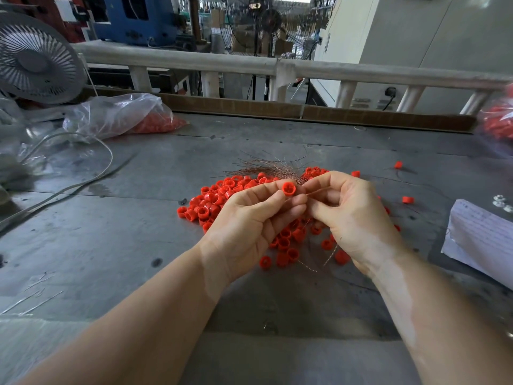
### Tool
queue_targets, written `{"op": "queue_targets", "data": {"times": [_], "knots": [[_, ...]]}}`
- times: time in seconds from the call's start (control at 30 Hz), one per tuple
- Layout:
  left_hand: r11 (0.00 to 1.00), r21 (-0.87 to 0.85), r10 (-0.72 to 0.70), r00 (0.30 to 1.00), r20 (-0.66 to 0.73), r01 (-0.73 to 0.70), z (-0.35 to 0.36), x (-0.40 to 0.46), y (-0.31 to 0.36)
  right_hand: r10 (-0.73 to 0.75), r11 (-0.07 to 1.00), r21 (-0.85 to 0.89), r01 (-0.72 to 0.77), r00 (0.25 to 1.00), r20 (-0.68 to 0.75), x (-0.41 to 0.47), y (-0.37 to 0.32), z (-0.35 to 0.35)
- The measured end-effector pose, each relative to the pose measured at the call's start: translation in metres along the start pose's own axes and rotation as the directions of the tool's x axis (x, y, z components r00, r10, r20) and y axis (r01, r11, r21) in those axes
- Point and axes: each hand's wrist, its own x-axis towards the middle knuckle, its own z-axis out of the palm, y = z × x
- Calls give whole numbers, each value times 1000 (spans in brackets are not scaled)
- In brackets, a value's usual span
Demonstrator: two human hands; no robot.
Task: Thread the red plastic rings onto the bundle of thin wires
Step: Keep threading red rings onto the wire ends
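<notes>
Head view: plastic bag (116, 115) holds red rings (155, 125).

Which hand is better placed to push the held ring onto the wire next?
Probably the left hand: it pinches the red ring at its fingertips, opening facing the camera. The right hand pinches a thin wire leading to that ring, so it likely only steadies.

You are in a factory workshop: a scuffed grey metal workbench (116, 245) sits behind a pale railing (177, 61), with a blue machine (136, 18), standing fans (270, 22), stacked cardboard boxes (247, 40) and bulk bags of red parts (125, 115) around you.
</notes>
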Motion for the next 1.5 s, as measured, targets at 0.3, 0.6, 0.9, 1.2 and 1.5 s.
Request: {"op": "queue_targets", "data": {"times": [0.3, 0.6, 0.9, 1.2, 1.5], "knots": [[1000, 19, 2, 999, -51, -1, 2, 0, -1, -33, 993, -114, 34, 999, 10, 0, 1, 0], [1000, -12, -18, 997, -72, 17, 3, -1, -2, -22, 989, -147, 28, 999, 40, -1, -1, -1], [1000, -7, -9, 995, -102, 9, 2, 1, -3, -162, 956, -261, 132, 982, -95, 0, -6, -2], [995, 103, 10, 996, -93, 0, 2, 0, -4, -215, 926, -340, 164, 969, -120, 0, -7, -4], [993, 118, 18, 991, -136, -2, 2, -1, -4, -36, 833, -544, -102, 971, -237, 5, 4, -21]]}}
